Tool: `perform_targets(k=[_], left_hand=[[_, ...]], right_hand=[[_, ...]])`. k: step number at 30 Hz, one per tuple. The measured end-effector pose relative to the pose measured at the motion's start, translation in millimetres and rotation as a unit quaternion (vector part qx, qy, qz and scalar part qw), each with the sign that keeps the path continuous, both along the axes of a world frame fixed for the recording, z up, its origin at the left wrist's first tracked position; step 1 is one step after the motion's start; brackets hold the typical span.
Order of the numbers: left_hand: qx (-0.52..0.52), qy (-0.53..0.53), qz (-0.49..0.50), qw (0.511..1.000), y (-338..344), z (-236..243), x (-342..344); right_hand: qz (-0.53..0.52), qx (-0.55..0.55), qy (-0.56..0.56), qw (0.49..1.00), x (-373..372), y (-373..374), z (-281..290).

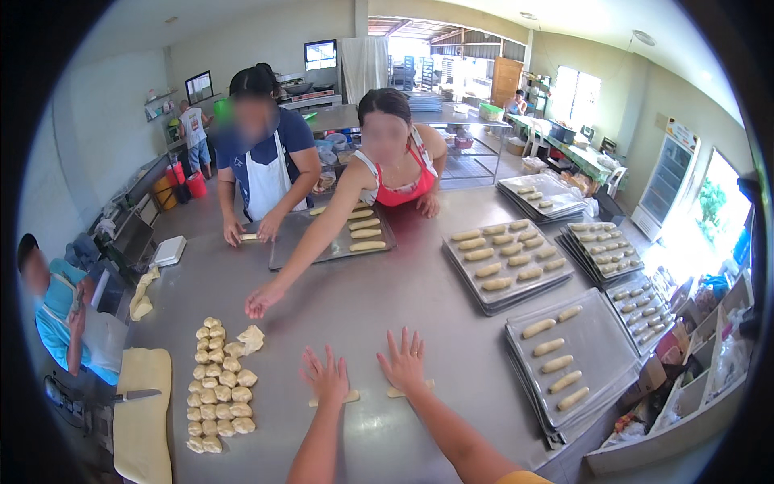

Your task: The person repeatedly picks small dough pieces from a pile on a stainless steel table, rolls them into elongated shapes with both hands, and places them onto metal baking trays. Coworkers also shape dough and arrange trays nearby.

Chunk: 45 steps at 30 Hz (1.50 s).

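Note:
My left hand [326, 376] lies palm down over a small strip of dough [351, 397] on the steel table, its fingers spread. Beside it, my right hand [402, 363] is also flat and spread, its heel over a second dough strip [395, 393]. Most of each strip is hidden under the hands and wrists. To the left, rows of cut dough lumps [219, 394] sit close together, with a flatter loose piece of dough [252, 339] at their far right. A co-worker's hand [264, 300] reaches over the table toward these lumps.
A dough sheet [143, 427] with a knife [139, 395] on it lies at the left edge. Stacked trays [592, 347] of dough rolls stand to the right. Across the table, two co-workers stand by another tray [322, 256]. A white scale [170, 251] sits far left.

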<state>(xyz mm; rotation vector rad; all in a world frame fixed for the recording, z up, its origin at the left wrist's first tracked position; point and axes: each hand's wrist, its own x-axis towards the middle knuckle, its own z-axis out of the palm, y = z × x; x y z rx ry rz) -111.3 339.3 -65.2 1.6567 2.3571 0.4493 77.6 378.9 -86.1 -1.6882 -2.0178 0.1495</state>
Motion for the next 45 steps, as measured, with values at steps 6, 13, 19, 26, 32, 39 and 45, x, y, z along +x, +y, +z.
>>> perform_targets(k=[6,13,19,26,32,39,45], left_hand=[[-0.082,0.002,-0.121,0.989,-115.0,10.6,10.0],[-0.003,-0.063,-0.178,0.982,-272.6,31.1,18.7],[-0.015,-0.026,-0.141,0.990,-247.6,30.4,26.2],[-0.026,-0.039,-0.074,0.996,-129.4,19.2,22.7],[-0.028,0.001,-0.002,1.000,-41.2,15.0,18.5],[-0.019,0.009,0.041,0.999,3.3,-3.2,7.9],[-0.071,0.011,-0.079,0.994,-84.9,13.0,17.4]], right_hand=[[0.036,-0.090,-0.135,0.986,33.0,-135.7,15.0],[0.086,-0.104,-0.049,0.990,73.4,-286.9,10.0],[0.072,-0.085,-0.043,0.993,62.1,-259.3,11.9],[0.053,-0.075,-0.085,0.992,31.8,-162.4,16.6],[0.033,-0.060,-0.097,0.993,14.4,-86.9,13.7],[-0.004,-0.063,-0.054,0.997,-8.7,6.5,-9.4],[0.049,-0.175,-0.097,0.979,11.2,-76.8,14.0]])
